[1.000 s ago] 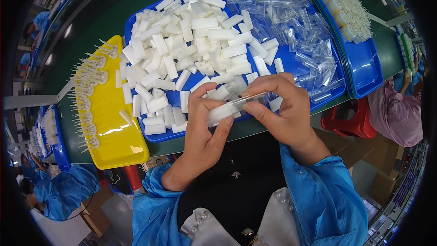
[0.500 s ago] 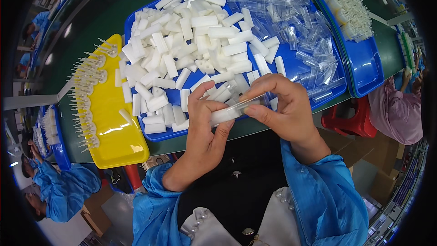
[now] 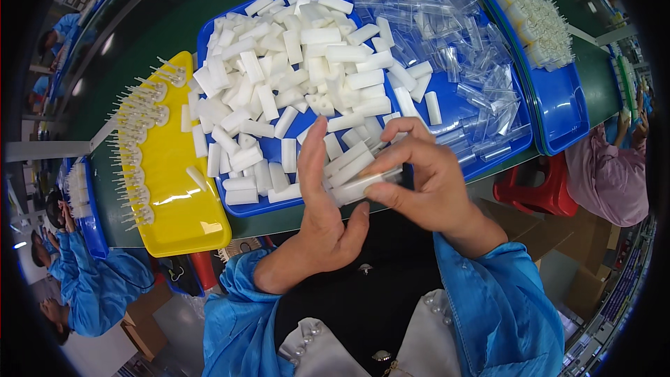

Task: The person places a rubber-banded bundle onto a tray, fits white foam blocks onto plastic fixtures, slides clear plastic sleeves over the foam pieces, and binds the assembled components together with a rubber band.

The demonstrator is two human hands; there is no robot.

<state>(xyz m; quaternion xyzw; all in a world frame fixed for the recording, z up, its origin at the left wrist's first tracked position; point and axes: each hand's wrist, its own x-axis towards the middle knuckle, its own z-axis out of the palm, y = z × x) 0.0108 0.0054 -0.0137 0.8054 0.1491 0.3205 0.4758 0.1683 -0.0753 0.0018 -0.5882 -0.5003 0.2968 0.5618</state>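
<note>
Between thumb and fingers, my right hand (image 3: 426,185) pinches a clear plastic sleeve with a white block (image 3: 359,188) in it, tilted slightly. My left hand (image 3: 324,216) is upright, its fingers stretched and the thumb apart. The left end of the sleeved block meets or nearly meets that palm. Just beyond it lie more white blocks (image 3: 349,164); whether any of them rest against my left fingers I cannot tell. Under and past my hands, a blue tray (image 3: 276,202) carries a heap of white blocks (image 3: 307,56).
Clear sleeves (image 3: 447,28) fill a second blue tray (image 3: 520,141) on the right. A yellow tray (image 3: 185,220) at left holds white pronged pieces (image 3: 136,146). Far right, stacked blue trays (image 3: 565,115) bear bundled white pieces (image 3: 537,24). A red stool (image 3: 534,185) and co-workers sit nearby.
The fingers of my left hand have straightened and its thumb has come off the sleeved block. My right hand has shifted slightly left, still pinching it.
</note>
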